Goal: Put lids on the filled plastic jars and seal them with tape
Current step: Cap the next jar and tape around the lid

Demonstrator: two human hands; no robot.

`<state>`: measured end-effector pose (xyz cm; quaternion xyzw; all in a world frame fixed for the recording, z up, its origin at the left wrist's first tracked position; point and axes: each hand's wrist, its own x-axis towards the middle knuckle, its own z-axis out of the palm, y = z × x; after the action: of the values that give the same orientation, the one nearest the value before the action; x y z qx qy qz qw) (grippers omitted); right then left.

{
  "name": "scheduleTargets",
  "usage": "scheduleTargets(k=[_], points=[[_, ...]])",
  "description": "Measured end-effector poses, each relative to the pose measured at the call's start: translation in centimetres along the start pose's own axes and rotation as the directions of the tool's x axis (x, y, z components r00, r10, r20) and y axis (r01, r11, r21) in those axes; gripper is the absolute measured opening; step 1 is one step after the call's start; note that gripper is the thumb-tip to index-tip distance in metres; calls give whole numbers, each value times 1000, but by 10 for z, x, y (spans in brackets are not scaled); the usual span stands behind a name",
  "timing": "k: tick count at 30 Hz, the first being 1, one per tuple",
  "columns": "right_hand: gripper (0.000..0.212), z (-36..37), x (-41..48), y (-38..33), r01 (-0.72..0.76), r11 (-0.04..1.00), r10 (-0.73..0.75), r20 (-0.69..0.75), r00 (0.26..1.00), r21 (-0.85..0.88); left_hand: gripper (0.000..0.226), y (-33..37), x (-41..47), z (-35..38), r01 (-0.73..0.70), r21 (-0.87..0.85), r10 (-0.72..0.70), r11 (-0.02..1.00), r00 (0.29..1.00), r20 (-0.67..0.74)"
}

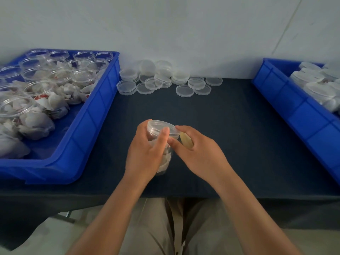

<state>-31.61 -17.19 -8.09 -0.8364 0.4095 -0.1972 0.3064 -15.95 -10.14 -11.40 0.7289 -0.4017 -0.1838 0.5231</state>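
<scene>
A clear plastic jar filled with white wrapped pieces is tilted over the middle of the dark table, with a clear lid on its mouth. My left hand grips the jar's body, thumb up near the lid. My right hand sits against the jar's right side, forefinger touching the lid's rim and thumb on the jar below it. A yellowish roll of tape shows inside the curl of my right hand.
A blue bin on the left holds several open filled jars and loose white packets. Several loose clear lids lie along the back of the table. Another blue bin at the right holds lidded jars.
</scene>
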Motion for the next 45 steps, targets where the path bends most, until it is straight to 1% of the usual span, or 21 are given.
scheduleTargets(k=[2,5,7,11,14,16,19,20,21,23,25,26,27,28,30,33,37,39,41,43,45], points=[[63,-2,1,1,1,1000,-1,31,1000,4,51,3,5,1,4,14,-3,1000,999,-44],[71,-17,3,10,-8,999,0,220,976,38,50,6,18,-3,5,20,-4,1000,999,-36],[67,-30,4,18,4,999,-20,292,956,55,50,7,26,-6,-11,44,11,999,1000,2],[50,-43,7,34,55,998,-58,283,957,20,54,-1,36,-17,-38,20,36,999,993,109],[46,-39,14,41,50,997,-33,254,967,-61,44,-7,42,-28,-70,-77,86,995,969,230],[49,-31,19,40,64,996,-44,249,967,-70,48,-13,47,-29,-2,-207,68,978,947,314],[57,-20,26,30,124,992,-111,246,963,-36,74,-21,46,-24,312,-378,-66,872,839,541],[58,-17,26,27,144,989,-133,241,961,-30,77,-23,46,-21,371,-407,-77,835,810,581],[57,-15,27,26,157,987,-145,232,962,-34,78,-23,45,-19,394,-418,-88,818,805,587],[57,-15,26,25,151,987,-138,199,970,-49,78,-18,44,-17,307,-361,-107,881,871,479],[61,-17,21,25,121,989,-107,153,982,-85,63,-13,40,-17,52,-186,-16,981,982,188],[61,-18,19,24,109,988,-94,133,987,-109,47,-11,36,-19,-41,-94,44,995,999,31],[59,-19,16,23,105,986,-90,118,989,-127,36,-5,31,-19,-77,-48,75,996,997,-33],[58,-18,12,20,110,985,-96,102,990,-137,34,0,25,-16,-86,-7,85,996,996,-22],[55,-13,6,15,141,980,-135,54,989,-141,43,7,11,-7,-59,79,54,995,997,62],[51,-5,2,10,172,976,-171,15,985,-131,65,8,4,0,-57,143,54,988,998,23],[60,-10,1,22,88,996,-89,121,989,16,63,6,21,-9,15,64,-16,998,1000,16],[62,-16,0,28,95,993,-104,156,982,62,55,6,29,-15,15,42,-16,999,999,46],[61,-23,2,33,127,991,-130,176,976,28,56,4,36,-22,20,23,-21,1000,996,82],[56,-27,9,39,113,993,-108,182,977,-15,66,-2,43,-30,44,-32,-39,999,988,147],[49,-26,17,42,98,994,-89,185,979,-42,70,-7,48,-39,105,-154,-58,983,957,283]])
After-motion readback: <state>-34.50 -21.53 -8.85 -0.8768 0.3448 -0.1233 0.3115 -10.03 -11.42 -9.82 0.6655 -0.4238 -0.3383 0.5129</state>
